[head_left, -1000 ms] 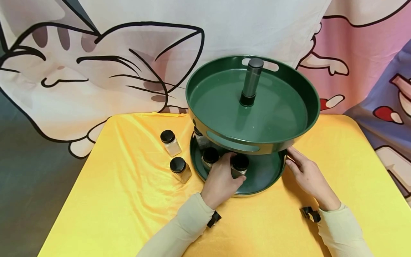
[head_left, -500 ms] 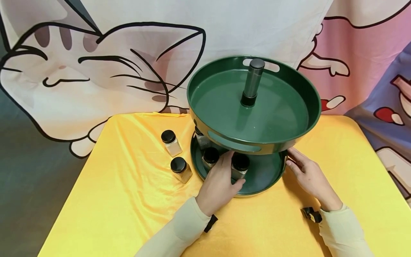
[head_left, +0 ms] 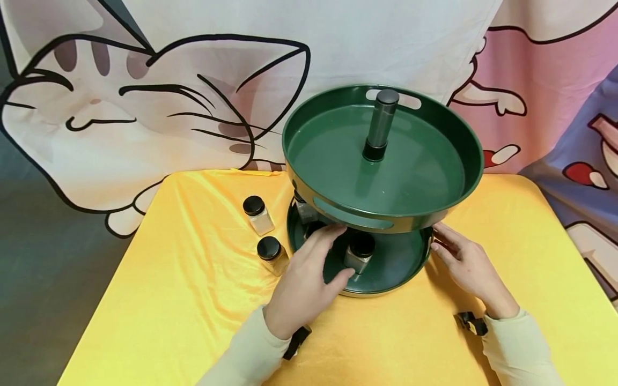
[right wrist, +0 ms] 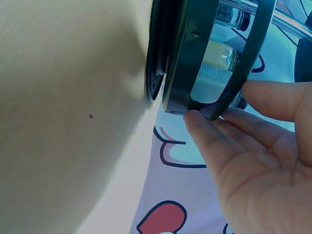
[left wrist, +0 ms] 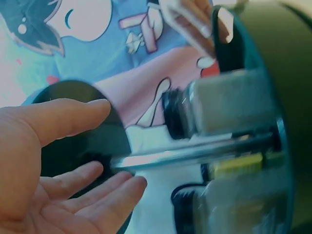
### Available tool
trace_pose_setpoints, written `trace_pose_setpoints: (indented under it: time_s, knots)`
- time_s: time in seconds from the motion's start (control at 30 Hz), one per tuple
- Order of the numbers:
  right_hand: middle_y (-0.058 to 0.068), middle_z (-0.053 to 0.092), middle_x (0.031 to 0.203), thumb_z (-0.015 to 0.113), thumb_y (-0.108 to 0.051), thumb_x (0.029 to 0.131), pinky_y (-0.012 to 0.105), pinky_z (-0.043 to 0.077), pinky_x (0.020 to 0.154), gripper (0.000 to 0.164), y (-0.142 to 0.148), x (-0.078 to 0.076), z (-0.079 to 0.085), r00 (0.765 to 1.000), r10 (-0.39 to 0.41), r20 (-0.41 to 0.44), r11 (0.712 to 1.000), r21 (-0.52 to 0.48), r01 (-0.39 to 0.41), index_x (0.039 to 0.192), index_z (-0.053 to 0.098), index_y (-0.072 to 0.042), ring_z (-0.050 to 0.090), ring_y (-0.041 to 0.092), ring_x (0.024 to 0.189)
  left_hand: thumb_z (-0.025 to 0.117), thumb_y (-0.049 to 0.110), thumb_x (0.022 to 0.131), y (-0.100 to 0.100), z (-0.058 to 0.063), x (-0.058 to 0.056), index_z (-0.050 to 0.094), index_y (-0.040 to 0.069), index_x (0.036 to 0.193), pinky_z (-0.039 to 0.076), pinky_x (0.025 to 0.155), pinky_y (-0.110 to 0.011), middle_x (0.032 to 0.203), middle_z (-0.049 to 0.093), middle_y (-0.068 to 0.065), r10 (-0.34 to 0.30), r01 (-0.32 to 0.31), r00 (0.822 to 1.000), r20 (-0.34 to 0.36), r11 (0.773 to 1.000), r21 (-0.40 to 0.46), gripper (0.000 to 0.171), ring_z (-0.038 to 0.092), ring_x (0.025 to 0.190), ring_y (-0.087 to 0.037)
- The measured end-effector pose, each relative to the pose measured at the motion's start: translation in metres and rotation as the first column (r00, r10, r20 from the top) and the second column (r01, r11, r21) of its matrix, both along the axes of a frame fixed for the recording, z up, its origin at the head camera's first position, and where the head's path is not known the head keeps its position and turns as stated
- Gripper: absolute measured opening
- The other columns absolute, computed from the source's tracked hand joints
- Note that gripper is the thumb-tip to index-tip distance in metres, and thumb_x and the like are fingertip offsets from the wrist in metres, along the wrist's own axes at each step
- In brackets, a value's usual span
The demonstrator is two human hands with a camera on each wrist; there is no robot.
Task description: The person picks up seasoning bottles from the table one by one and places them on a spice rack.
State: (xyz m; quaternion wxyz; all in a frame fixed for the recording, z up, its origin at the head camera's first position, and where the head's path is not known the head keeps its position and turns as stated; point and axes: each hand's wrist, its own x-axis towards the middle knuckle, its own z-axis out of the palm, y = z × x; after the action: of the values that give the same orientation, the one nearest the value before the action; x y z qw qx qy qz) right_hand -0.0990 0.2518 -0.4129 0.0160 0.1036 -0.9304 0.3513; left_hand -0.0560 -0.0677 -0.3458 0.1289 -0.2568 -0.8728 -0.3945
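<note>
My left hand (head_left: 304, 284) is spread open at the front left of the green lower tray (head_left: 398, 260), its thumb and fingers apart with nothing between them. Just right of the thumb, a square glass jar with a black lid (head_left: 359, 260) stands on that tray. Two more such jars are in there; the one at the back (head_left: 305, 212) shows, the other is mostly behind my left fingers. My right hand (head_left: 475, 273) holds the lower tray's right rim by the handle slot, fingertips at the slot's end in the right wrist view.
A wide green upper tray (head_left: 420, 166) on a metal post (head_left: 380, 126) overhangs the lower one. On the yellow cloth (head_left: 193, 300) to the left stand a jar of pale contents (head_left: 260, 221) and a jar of brownish contents (head_left: 274, 262).
My left hand has let go of the front jar and drawn back left with its fingers spreading. The jar stays on the lower tray. The right hand keeps its place.
</note>
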Motion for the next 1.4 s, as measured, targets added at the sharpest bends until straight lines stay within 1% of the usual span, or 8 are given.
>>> trace_pose_setpoints:
  time_s: [0.07,0.27,0.43,0.6,0.77,0.93,1.13,1.4]
  knots:
    - [0.021,0.055,0.125,0.053,-0.022,0.095,-0.002,0.034,0.077,0.046,0.000,0.000,0.000,1.000,0.000,-0.012,1.000,-0.003,0.000,0.138,0.044,-0.007,0.057,0.035,0.107,0.073,0.020,0.080,-0.005,0.004,-0.001,0.046,0.013,0.132,0.043,0.093,-0.023,0.132,0.047,0.000,0.001,0.000,1.000,-0.016,0.999,0.034,0.059,0.051,0.114,-0.012]
    - [0.022,0.058,0.120,0.056,-0.021,0.093,-0.002,0.034,0.076,0.047,0.001,0.000,0.001,1.000,-0.005,-0.018,1.000,-0.026,0.005,0.137,0.045,-0.008,0.058,0.035,0.105,0.072,0.018,0.080,-0.021,0.014,-0.005,0.052,0.010,0.124,0.045,0.090,-0.023,0.126,0.052,0.000,0.032,-0.028,0.999,-0.043,0.996,0.090,0.049,0.055,0.109,-0.014]
    - [0.023,0.053,0.127,0.059,-0.017,0.091,0.001,0.038,0.077,0.054,0.003,0.001,0.002,1.000,0.009,0.019,0.994,-0.110,-0.007,0.141,0.040,-0.009,0.054,0.039,0.110,0.073,0.016,0.080,-0.033,0.017,-0.010,0.053,0.007,0.123,0.045,0.091,-0.025,0.126,0.052,-0.003,0.061,-0.053,0.996,-0.069,0.992,0.111,0.049,0.053,0.112,-0.013]
    - [0.016,0.043,0.138,0.063,-0.017,0.089,0.012,0.043,0.084,0.062,0.006,-0.001,0.004,0.998,0.013,0.066,0.985,-0.172,-0.002,0.143,0.035,-0.013,0.048,0.037,0.118,0.075,0.015,0.078,-0.047,0.018,-0.012,0.051,0.007,0.126,0.046,0.090,-0.025,0.129,0.050,-0.002,0.121,-0.114,0.990,-0.071,0.989,0.088,0.054,0.050,0.116,-0.014]
    - [0.016,0.040,0.141,0.068,-0.025,0.085,0.025,0.047,0.084,0.073,0.010,0.000,0.005,0.993,0.001,0.121,0.987,-0.162,0.019,0.146,0.030,-0.014,0.047,0.038,0.119,0.076,0.017,0.077,-0.062,0.016,-0.013,0.050,0.011,0.129,0.047,0.088,-0.026,0.129,0.050,-0.001,0.203,-0.202,0.979,-0.023,0.979,0.038,0.058,0.055,0.111,-0.016]
    - [0.018,0.039,0.141,0.071,-0.029,0.081,0.028,0.047,0.085,0.080,0.011,0.000,0.005,0.991,0.020,0.136,0.989,-0.145,0.000,0.147,0.027,-0.017,0.048,0.039,0.117,0.076,0.024,0.077,-0.077,0.015,-0.014,0.050,0.014,0.130,0.049,0.086,-0.032,0.129,0.051,0.001,0.263,-0.262,0.964,0.046,0.965,-0.033,0.060,0.058,0.105,-0.016]
    - [0.017,0.035,0.143,0.073,-0.031,0.079,0.026,0.047,0.085,0.085,0.011,0.002,0.005,0.990,0.052,0.129,0.992,-0.121,-0.036,0.147,0.024,-0.020,0.048,0.040,0.118,0.076,0.032,0.076,-0.095,0.014,-0.018,0.047,0.021,0.132,0.049,0.083,-0.037,0.129,0.050,0.005,0.271,-0.245,0.950,0.153,0.955,-0.168,0.065,0.052,0.110,-0.015]
    - [0.006,0.027,0.149,0.078,-0.030,0.074,0.040,0.039,0.091,0.092,0.010,0.001,0.005,0.988,0.072,0.137,0.992,-0.109,-0.057,0.147,0.021,-0.028,0.038,0.035,0.128,0.080,0.034,0.071,-0.109,0.009,-0.023,0.044,0.019,0.136,0.047,0.084,-0.038,0.137,0.045,0.002,0.264,-0.199,0.930,0.254,0.946,-0.256,0.077,0.048,0.117,-0.019]
